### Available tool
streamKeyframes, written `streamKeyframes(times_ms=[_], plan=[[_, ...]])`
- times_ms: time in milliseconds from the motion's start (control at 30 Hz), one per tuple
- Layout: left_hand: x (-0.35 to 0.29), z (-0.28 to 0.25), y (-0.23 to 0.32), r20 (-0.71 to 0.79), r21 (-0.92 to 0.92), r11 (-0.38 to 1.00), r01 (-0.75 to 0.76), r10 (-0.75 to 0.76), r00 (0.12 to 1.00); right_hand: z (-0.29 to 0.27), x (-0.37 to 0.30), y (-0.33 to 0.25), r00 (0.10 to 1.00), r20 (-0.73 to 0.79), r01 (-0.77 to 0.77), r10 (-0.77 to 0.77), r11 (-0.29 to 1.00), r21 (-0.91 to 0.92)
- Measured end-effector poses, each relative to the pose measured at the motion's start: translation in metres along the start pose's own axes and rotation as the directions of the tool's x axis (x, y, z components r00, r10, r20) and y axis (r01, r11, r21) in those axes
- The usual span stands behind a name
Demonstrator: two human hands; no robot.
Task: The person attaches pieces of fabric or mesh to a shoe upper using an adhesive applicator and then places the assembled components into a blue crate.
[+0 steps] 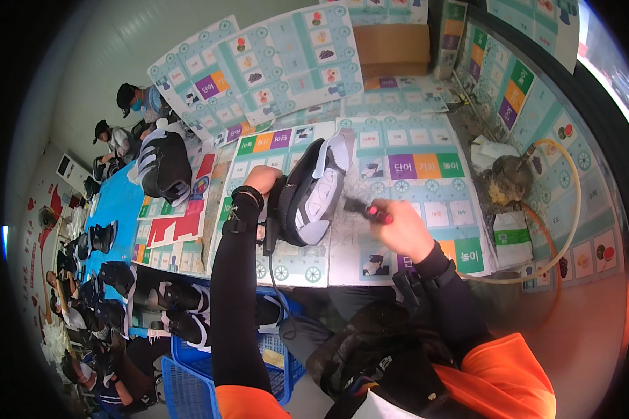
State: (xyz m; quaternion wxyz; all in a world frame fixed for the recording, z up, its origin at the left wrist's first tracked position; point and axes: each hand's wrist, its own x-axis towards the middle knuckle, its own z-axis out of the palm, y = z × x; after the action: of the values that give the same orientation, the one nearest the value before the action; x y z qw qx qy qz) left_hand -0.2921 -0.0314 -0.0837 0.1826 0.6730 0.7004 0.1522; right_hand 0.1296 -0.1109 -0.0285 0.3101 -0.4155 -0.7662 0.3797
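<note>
A black shoe (pixel 292 195) with a grey and white sole (pixel 320 195) is tilted on its side above the printed board on the table. My left hand (pixel 262 179) is closed around its black upper on the left, with part of the fingers hidden behind the shoe. The sole faces right, toward my right hand (pixel 403 227). That hand is closed on a small brush (pixel 357 205) with a dark flat tip and a red and black handle. The brush tip points at the sole and stands a little apart from it.
Black and grey shoes (pixel 164 167) stand at the left. Blue crates (pixel 189 384) sit below the table edge. A crusted pot (pixel 508 179) with a yellow hose (pixel 579 192) is at the right. Co-workers (pixel 122 143) sit along a blue table (pixel 119 202).
</note>
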Motion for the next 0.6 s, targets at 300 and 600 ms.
streamKeyframes(times_ms=[300, 600], plan=[[-0.018, 0.004, 0.022, 0.023, -0.709, 0.660, 0.249, -0.331, 0.943, -0.002, -0.001, 0.003, 0.982, 0.187, -0.008, 0.003, 1.000, 0.026], [-0.030, 0.008, 0.030, -0.148, -0.671, 0.721, 0.172, -0.358, 0.922, 0.007, 0.004, -0.017, 0.968, 0.232, 0.086, -0.091, 0.996, 0.032]])
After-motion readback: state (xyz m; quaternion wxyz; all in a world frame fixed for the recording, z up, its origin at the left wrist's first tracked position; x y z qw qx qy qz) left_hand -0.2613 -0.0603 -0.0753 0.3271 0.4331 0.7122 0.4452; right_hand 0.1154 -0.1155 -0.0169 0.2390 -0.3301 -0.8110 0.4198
